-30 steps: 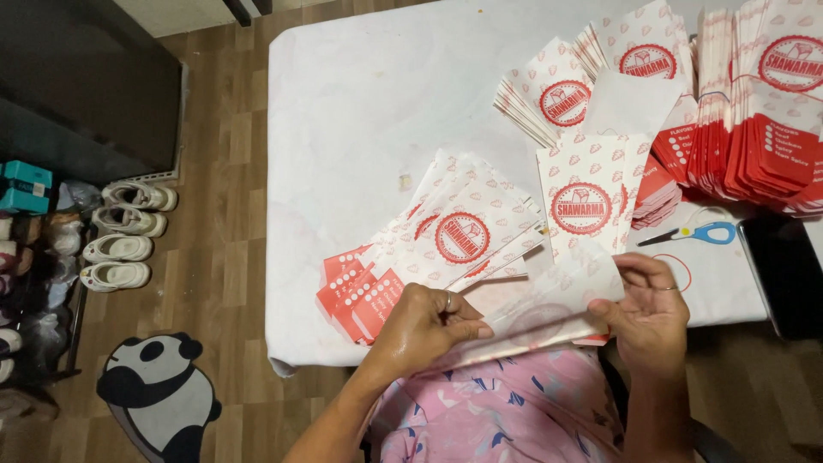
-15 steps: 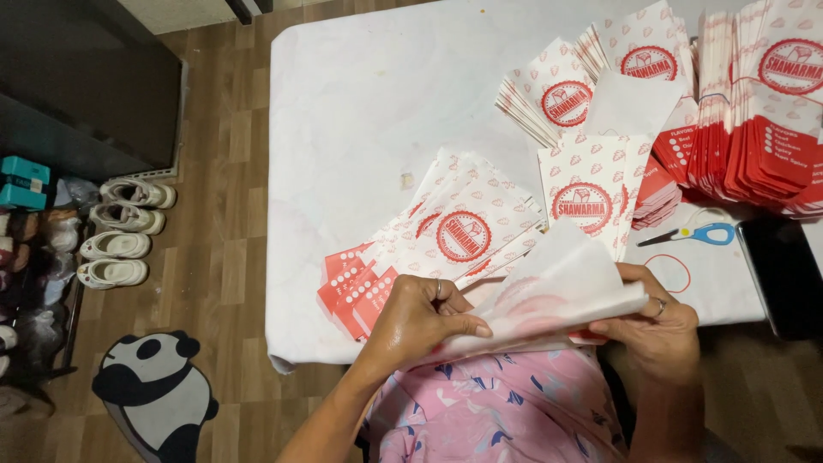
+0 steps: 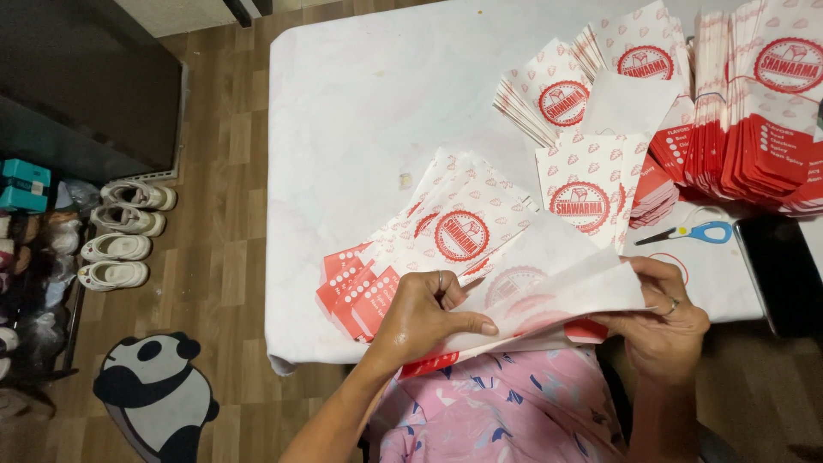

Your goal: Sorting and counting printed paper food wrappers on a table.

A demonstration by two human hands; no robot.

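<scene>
change: the white paper sheet (image 3: 549,287), flat a second ago, is now lifted and curled up, so folding looks underway
left hand (image 3: 426,317): pinched on its 9 o'clock edge
right hand (image 3: 660,321): gripped on the 3 o'clock edge
where: held just over the bench (image 3: 360,120) near edge, printed bags (image 3: 446,236) fanned at 11 o'clock

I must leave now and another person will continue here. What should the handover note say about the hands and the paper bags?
Left hand: pinches the near edge of a white paper bag, thumb on top.
Right hand: holds the same bag's right side, lifted off the table.
Done, as it looks: a fanned pile of printed bags lies left of centre; more stacks stand at the far right.
Left: the bag in hand is not yet laid down.
Blue-handled scissors lie beside a dark phone.
</scene>
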